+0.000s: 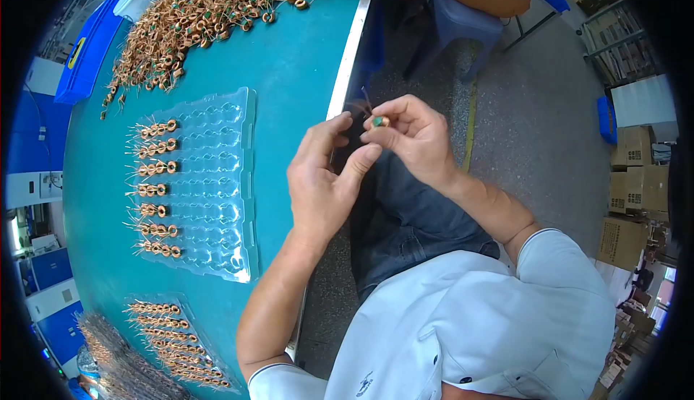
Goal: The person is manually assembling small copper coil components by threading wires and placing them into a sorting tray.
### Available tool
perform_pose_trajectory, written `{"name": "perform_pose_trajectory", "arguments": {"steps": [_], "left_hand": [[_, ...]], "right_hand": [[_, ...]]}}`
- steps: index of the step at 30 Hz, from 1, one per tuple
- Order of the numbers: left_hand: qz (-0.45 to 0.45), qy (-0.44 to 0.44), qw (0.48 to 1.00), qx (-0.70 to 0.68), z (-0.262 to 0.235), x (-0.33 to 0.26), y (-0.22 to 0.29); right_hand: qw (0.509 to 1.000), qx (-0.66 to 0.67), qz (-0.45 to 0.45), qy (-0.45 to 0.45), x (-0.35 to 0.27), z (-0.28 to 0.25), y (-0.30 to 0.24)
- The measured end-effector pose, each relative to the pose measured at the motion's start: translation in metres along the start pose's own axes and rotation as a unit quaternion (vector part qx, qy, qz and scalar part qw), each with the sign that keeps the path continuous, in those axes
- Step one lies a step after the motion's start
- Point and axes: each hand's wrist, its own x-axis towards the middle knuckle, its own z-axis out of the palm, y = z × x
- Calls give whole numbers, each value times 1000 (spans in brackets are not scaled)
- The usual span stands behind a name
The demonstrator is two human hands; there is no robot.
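Hands working a small copper coil [380, 121] beside a teal table [289, 67].
Right hand [412, 136] pinches the coil; left hand [323, 179], fingers loosely curled, apparently touches its wire leads.

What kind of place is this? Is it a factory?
Probably yes, a small electronics workshop. A big pile of copper wire coils lies on a teal workbench, more coils sit in a clear plastic tray, and brown cardboard boxes stand nearby.
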Motion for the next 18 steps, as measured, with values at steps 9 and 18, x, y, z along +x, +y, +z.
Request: {"name": "perform_pose_trajectory", "arguments": {"steps": [9,18], "left_hand": [[51,-4,997,-49,-1,0,-12],[-96,-129,959,-232,-2,-6,-1]], "right_hand": [[990,-107,-66,-70,-13,6,10],[950,-204,-140,-193,21,-15,-32]]}}
